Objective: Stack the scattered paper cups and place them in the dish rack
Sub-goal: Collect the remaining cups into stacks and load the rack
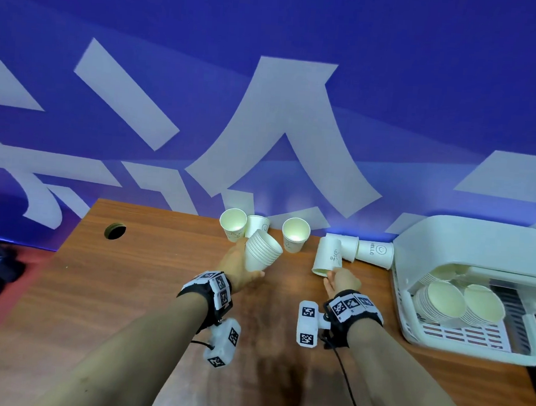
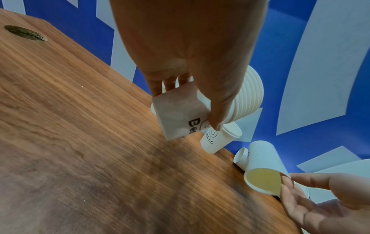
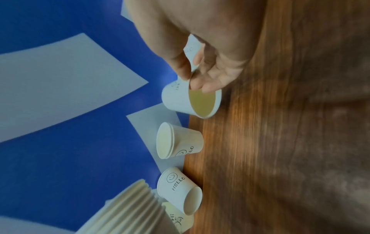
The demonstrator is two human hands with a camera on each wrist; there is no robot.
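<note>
Your left hand [image 1: 240, 266] is gripping a stack of nested cups [image 1: 261, 254], fingers and thumb wrapped around its lower part; the stack is lifted off the desk [image 1: 127, 288] and tilting with its open rims toward 1 o'clock. In the left wrist view the thumb [image 2: 218, 101] is lying along the stack's side [image 2: 248, 95].

Your right hand [image 1: 342, 281] is pinching the rim of a single cup [image 1: 327, 259] lying on its side, mouth facing you; the right wrist view shows the thumb [image 3: 180, 66] on the outside of the cup [image 3: 176, 99] and the fingertips [image 3: 198, 82] going over the rim into the mouth.

Other loose cups are sitting along the desk's far edge. At 12 o'clock from the stack, two upright cups [image 1: 233, 224] [image 1: 294, 234] are standing with a tipped cup [image 1: 259, 224] between them. At 1 o'clock from your right hand, another cup [image 1: 349, 248] is lying on its side, touching a "HELLO" cup [image 1: 376, 250] also on its side.

The dish rack [image 1: 472, 344] is sitting at 3 o'clock on the desk, already holding two stacks of cups [image 1: 440, 299] [image 1: 483, 305] lying with mouths toward you. A round cable hole [image 1: 114, 230] is showing at 10 o'clock.
</note>
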